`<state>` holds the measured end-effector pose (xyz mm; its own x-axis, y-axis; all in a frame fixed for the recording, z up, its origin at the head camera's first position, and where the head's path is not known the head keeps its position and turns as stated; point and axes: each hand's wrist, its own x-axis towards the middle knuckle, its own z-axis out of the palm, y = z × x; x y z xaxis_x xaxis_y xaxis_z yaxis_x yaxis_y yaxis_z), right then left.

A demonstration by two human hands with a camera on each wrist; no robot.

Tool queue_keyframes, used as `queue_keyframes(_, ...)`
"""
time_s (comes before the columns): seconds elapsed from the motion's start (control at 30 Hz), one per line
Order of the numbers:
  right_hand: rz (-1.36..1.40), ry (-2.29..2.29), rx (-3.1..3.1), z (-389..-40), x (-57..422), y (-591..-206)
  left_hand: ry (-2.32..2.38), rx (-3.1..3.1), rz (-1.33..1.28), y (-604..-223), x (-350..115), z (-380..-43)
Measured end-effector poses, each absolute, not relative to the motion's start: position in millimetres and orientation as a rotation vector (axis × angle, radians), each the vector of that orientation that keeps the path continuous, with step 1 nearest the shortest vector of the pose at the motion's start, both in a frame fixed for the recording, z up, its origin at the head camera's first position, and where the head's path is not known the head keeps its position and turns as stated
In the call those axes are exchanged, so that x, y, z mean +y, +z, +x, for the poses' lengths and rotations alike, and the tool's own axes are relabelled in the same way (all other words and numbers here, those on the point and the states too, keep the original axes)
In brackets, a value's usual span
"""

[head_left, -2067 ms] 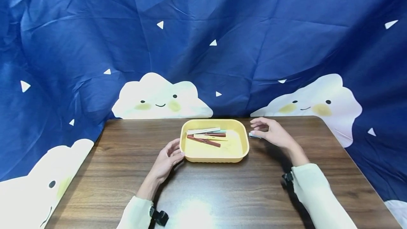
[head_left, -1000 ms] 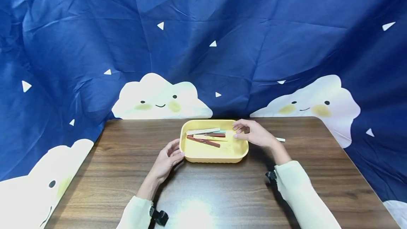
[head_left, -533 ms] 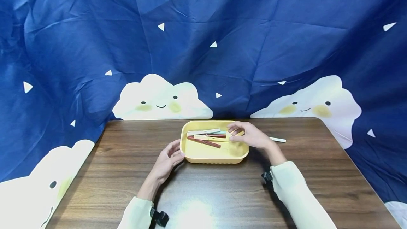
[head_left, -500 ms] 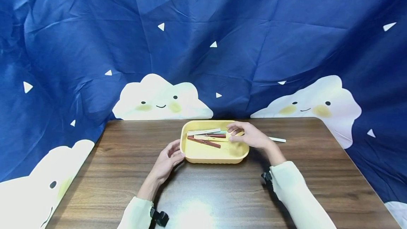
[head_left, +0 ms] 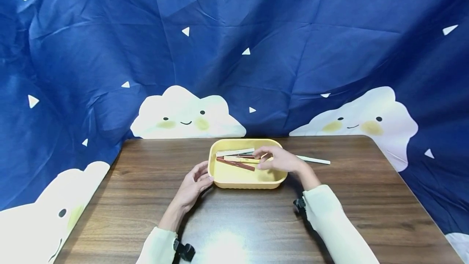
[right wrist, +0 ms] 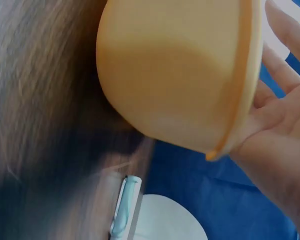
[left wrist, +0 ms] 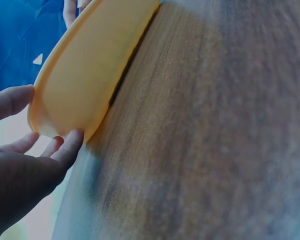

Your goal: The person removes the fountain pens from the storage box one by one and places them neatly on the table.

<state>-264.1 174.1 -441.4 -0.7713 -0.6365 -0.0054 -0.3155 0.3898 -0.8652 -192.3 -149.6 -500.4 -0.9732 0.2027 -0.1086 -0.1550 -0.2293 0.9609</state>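
A yellow plastic tray (head_left: 242, 184) holds several pens: a white pen (head_left: 234, 152), a yellow pen (head_left: 236, 159) and dark red ones, one red pen (head_left: 236, 164) lying nearest the front. My left hand (head_left: 193, 184) holds the tray's left end, thumb by the front corner; in the left wrist view its fingertips (left wrist: 75, 140) touch the outer wall. My right hand (head_left: 276, 160) reaches over the tray's right rim, fingers loosely bent beside the pens' right ends, with nothing visible in them. In the right wrist view the tray wall (right wrist: 175, 75) hides the fingertips' surroundings.
A white pen with a pale teal clip (right wrist: 122, 205) lies on the wooden table (head_left: 348, 182) right of the tray, partly behind my right wrist in the head view. A blue cloth (head_left: 234, 64) with clouds hangs behind the table's back edge.
My right hand has left the pen on the table and moved left into the tray, toward the pens. The table pen now shows more. My left hand and the tray have stayed put.
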Motion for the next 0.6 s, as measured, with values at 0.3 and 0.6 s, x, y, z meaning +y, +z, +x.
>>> queue_keyframes(0.3,-0.69,-1.237,2.15,-261,158,-447,2.302,1.78,0.032,-500,-149,-193)
queue_keyframes(0.6,-0.815,-1.074,2.135,-261,146,-456,2.306,1.777,0.033,-502,-150,-193)
